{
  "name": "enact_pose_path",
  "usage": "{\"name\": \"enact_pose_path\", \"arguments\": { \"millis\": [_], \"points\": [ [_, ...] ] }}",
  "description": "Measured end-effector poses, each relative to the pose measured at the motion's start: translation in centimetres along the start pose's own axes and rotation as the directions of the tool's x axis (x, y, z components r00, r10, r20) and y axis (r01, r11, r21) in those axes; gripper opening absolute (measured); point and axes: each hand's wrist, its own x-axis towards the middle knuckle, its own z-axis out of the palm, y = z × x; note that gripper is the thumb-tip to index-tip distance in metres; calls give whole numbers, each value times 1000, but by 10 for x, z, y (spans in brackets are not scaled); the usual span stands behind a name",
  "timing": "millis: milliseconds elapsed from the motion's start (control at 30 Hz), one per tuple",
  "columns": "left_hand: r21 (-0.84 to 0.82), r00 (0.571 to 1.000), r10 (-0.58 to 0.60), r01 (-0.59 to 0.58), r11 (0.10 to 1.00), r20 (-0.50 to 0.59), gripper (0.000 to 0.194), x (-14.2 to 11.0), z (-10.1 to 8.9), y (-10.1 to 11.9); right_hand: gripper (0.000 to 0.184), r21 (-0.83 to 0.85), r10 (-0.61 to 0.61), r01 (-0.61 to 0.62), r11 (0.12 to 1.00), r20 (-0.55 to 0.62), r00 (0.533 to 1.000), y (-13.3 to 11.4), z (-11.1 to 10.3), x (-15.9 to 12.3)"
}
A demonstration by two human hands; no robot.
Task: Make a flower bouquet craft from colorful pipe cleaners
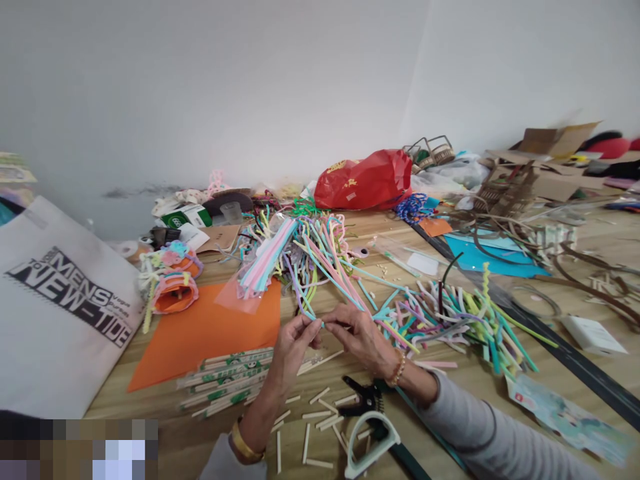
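Note:
In the middle of the head view my left hand (pixel 295 341) and my right hand (pixel 361 339) meet fingertip to fingertip. Both are pinched on a light blue pipe cleaner (pixel 306 309), of which only a short part shows between and above the fingers. Just beyond them lies a large heap of pastel pipe cleaners (pixel 330 247), with a plastic-wrapped bundle of pink and blue pipe cleaners (pixel 270 257) on its left side. Right of my right hand spreads a pile of cut pipe cleaners (pixel 440 313).
Wrapped chopsticks (pixel 225 380) and orange paper (pixel 210 327) lie left. Short wooden sticks (pixel 306 441) and a cutter with a white curved guard (pixel 373 443) are near me. A white bag (pixel 65 333) stands far left, a red bag (pixel 365 180) at the back.

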Motion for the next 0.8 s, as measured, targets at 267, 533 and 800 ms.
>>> {"name": "enact_pose_path", "arguments": {
  "millis": [267, 533, 800],
  "points": [
    [-32, 1000, -14, 14, 999, 0, 27, 0, -1, -1, 18, -45, -48, 47, 998, -18, 999, -2, -1, 1],
    [-188, 993, -77, 93, 978, 88, 33, 3, -2, -8, 19, -6, -47, 48, 999, 24, 999, 3, -1, 0],
    [-231, 986, -69, 103, 968, 153, 32, 3, -3, -2, 19, 72, 21, -29, 997, 104, 994, 3, -8, 3]
  ]
}}
